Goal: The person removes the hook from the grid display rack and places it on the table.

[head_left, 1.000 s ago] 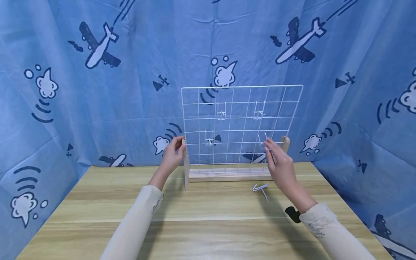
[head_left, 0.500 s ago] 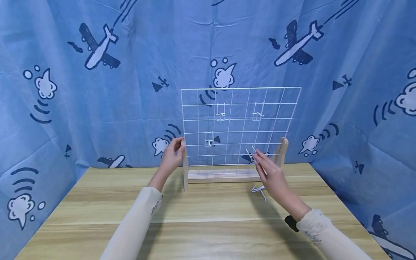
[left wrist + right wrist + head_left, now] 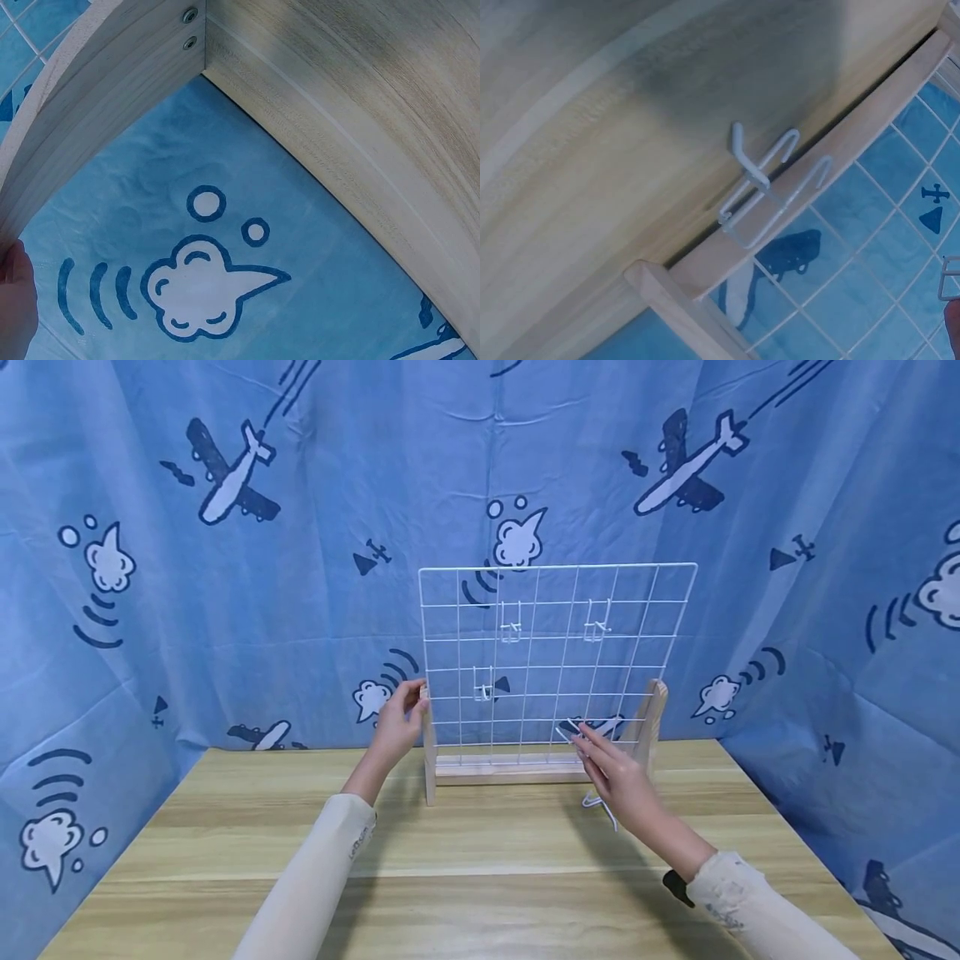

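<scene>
A white wire grid panel (image 3: 555, 566) stands upright in a wooden stand (image 3: 502, 774). My left hand (image 3: 397, 722) grips the top of its left wooden upright (image 3: 82, 105); the fingertips show at the left edge of the left wrist view. In my right hand (image 3: 618, 781) a white wire hook (image 3: 567, 732) is pinched, its prongs pointing toward the lower right squares of the grid. Part of that hook and a fingertip (image 3: 953, 322) appear at the right edge of the right wrist view. A second wire hook (image 3: 765, 187) lies on the table below, partly hidden by the right hand in the head view.
Three similar hooks hang on the grid: the upper middle hook (image 3: 511, 627), the upper right hook (image 3: 597, 627) and the lower left hook (image 3: 483, 689). The wooden table (image 3: 480, 893) ends at a blue patterned curtain (image 3: 315, 527). The stand's right upright (image 3: 652, 718) rises beside my right hand.
My right hand has moved down and left with its hook, from mid-height on the grid to its lower rows, covering part of the hook on the table. The left hand keeps its grip.
</scene>
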Action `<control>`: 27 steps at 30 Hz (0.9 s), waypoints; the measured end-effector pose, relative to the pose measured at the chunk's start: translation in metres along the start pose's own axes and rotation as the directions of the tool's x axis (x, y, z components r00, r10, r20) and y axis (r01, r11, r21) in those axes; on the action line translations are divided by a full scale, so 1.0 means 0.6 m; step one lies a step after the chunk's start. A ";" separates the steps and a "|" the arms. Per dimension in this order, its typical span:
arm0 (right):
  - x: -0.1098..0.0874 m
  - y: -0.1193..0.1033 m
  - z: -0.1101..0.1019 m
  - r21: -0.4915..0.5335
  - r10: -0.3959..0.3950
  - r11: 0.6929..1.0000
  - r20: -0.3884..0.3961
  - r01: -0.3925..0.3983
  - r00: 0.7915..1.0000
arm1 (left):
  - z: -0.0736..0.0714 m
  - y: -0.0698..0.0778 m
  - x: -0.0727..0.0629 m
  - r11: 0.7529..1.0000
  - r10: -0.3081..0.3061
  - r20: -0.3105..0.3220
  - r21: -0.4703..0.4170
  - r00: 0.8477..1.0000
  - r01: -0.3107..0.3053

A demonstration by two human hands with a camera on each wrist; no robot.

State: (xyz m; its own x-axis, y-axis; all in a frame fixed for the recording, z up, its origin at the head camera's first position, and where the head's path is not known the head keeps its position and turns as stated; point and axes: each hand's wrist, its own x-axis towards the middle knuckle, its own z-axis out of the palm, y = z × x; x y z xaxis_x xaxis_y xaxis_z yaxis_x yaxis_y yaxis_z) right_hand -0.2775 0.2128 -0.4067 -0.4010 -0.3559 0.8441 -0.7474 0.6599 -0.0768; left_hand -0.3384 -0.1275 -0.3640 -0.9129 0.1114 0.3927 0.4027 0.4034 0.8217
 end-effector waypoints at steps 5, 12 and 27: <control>-0.004 0.005 0.002 -0.008 -0.002 1.000 0.029 0.003 1.000 | 0.000 0.003 0.001 1.000 0.009 -0.001 0.000 1.000 -0.009; -0.012 0.011 0.005 -0.012 -0.038 0.999 0.069 0.039 0.997 | -0.001 0.006 0.002 1.000 0.005 0.003 0.001 1.000 -0.005; -0.030 0.004 0.010 -0.069 -0.082 0.993 0.193 0.097 0.978 | 0.003 -0.002 -0.003 1.000 0.006 0.002 0.008 1.000 -0.006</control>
State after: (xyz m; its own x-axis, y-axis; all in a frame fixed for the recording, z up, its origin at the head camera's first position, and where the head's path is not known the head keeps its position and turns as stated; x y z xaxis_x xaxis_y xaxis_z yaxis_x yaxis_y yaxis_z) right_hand -0.2751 0.2167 -0.4253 -0.4334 -0.5299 0.7289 -0.7442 0.6667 0.0422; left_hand -0.3372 -0.1267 -0.3661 -0.9107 0.1151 0.3967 0.4073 0.4096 0.8163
